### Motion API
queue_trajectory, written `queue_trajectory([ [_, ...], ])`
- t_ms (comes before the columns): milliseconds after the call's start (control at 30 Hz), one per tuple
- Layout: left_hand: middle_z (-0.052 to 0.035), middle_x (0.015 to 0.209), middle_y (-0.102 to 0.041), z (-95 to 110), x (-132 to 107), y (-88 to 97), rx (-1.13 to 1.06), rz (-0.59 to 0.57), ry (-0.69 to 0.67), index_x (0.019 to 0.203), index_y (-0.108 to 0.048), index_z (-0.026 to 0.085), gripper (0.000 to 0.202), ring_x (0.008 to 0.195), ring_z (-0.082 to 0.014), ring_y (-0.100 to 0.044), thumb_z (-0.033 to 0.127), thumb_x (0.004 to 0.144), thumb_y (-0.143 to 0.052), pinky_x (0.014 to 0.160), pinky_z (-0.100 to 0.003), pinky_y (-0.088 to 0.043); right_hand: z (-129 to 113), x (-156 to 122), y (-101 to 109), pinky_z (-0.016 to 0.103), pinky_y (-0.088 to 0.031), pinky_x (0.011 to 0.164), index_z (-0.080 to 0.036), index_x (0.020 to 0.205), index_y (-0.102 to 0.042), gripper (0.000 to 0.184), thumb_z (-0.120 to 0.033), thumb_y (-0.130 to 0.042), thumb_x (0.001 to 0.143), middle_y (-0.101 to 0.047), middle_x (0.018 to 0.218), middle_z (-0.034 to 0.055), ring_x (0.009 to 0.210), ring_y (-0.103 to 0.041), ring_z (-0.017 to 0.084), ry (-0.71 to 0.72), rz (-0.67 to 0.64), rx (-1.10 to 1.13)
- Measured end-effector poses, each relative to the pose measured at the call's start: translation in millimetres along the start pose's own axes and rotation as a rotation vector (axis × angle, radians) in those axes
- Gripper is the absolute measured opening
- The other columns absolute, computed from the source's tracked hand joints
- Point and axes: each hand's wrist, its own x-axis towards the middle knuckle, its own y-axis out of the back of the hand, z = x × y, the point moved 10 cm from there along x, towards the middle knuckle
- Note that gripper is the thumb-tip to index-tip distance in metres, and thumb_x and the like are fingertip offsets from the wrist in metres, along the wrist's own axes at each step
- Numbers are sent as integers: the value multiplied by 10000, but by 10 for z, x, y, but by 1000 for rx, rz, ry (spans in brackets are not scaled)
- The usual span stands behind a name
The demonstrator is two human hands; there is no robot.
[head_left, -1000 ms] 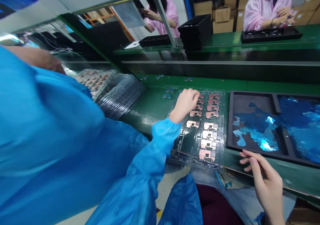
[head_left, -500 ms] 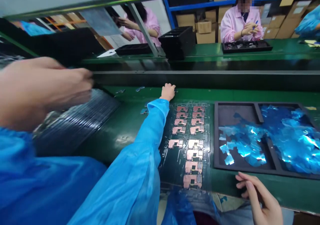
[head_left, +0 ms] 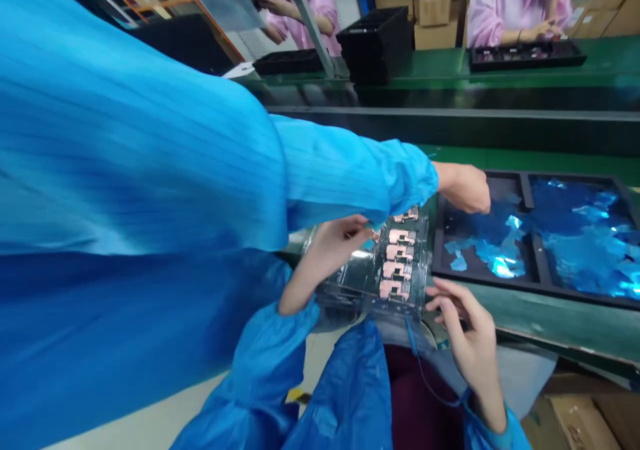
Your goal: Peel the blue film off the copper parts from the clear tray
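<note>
My left hand (head_left: 333, 250) is over the left part of a clear plastic tray (head_left: 353, 278), thumb and fingers pinched together. A small bluish bit shows at its fingertips, too little to name. Copper-coloured small boards (head_left: 397, 270) sit in a column in the tray, and one more shows beside my left fingertips. My right hand (head_left: 467, 330) is at the tray's right edge, fingers loosely curled and thumb apart from them, with nothing seen in it. Whether it touches the tray I cannot tell. The tray's far part is hidden behind another person's blue sleeve (head_left: 350, 163).
That other person's fist (head_left: 467, 187) is above a black divided tray (head_left: 490, 278) of shiny blue film pieces (head_left: 505, 263). Across a dark ledge, people in pink sit at a green bench with a stack of black trays (head_left: 373, 47) and a low black tray (head_left: 525, 55).
My left hand has come back from the bench's far side to the clear tray. My right hand has moved left to its edge. The other person's arm has swung in from the left.
</note>
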Motion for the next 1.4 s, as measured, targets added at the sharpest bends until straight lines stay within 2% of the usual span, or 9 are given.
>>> queue_trajectory([
  [100, -64, 836, -846, -263, -677, -323, -264, -241, 183, 950, -813, 215, 162, 802, -284, -811, 348, 859, -828, 764, -384, -658, 2, 53, -197, 231, -647, 648, -234, 1426, -665, 433, -358, -707, 1014, -794, 1165, 98, 815, -776, 155, -30, -25, 48],
  [233, -52, 882, -851, -265, -1083, -555, -376, -231, 196, 964, -833, 218, 142, 834, -259, -817, 293, 845, -816, 774, -334, -656, 70, 91, -289, 204, -593, 574, -199, 1090, -762, 246, -402, -772, 951, -735, 839, 17, 644, -698, 121, -84, -2, 64],
  [433, -45, 946, -856, -106, -1147, -609, -330, -184, 46, 942, -871, 236, 102, 848, -248, -794, 274, 874, -805, 785, -325, -646, 40, 9, -153, 258, -635, 607, -199, 927, -753, 261, -428, -678, 1030, -750, 748, 23, 629, -740, 158, -75, 89, 129],
  [633, -46, 928, -849, -77, -1168, -668, -408, -189, 69, 936, -873, 229, 103, 827, -250, -787, 280, 880, -804, 753, -322, -647, -74, -32, -42, 271, -649, 624, -211, 958, -788, 227, -418, -712, 1013, -779, 850, 44, 674, -762, 166, -30, 106, 3],
  [767, -37, 863, -828, -50, -1194, -740, -424, -199, 45, 925, -872, 224, 96, 754, -224, -757, 281, 879, -811, 716, -306, -629, -137, -43, 26, 258, -625, 620, -217, 916, -768, 265, -364, -623, 1082, -715, 715, 1, 604, -709, 140, 31, 135, -77],
  [933, -26, 866, -772, -100, -1189, -715, -423, -102, 47, 968, -849, 220, 110, 711, -172, -695, 273, 879, -811, 672, -262, -593, -405, -104, 112, 279, -631, 664, -226, 1228, -793, 214, -286, -674, 1060, -749, 1079, 100, 785, -726, 161, 243, 259, -378],
  [1100, -40, 942, -752, -18, -1183, -731, -452, -109, -11, 993, -841, 231, 116, 771, -171, -704, 265, 889, -802, 679, -251, -603, -552, -222, 23, 268, -629, 687, -286, 1251, -824, 259, -203, -690, 1046, -714, 968, 72, 799, -735, 164, 425, 299, -628],
  [1300, -75, 1095, -803, -102, -1226, -894, -656, -287, 144, 1065, -860, 235, 215, 942, -239, -787, 339, 879, -833, 818, -324, -683, -574, -275, 66, 298, -640, 712, -306, 1162, -831, 234, -168, -697, 1028, -753, 904, 49, 757, -733, 173, 502, 331, -677],
  [1400, -85, 1095, -824, -202, -1250, -965, -756, -308, 241, 1042, -867, 227, 251, 956, -260, -790, 379, 842, -882, 787, -339, -686, -596, -317, 56, 298, -601, 676, -312, 1161, -810, 236, -153, -706, 1021, -770, 903, 47, 712, -706, 164, 563, 299, -718],
])
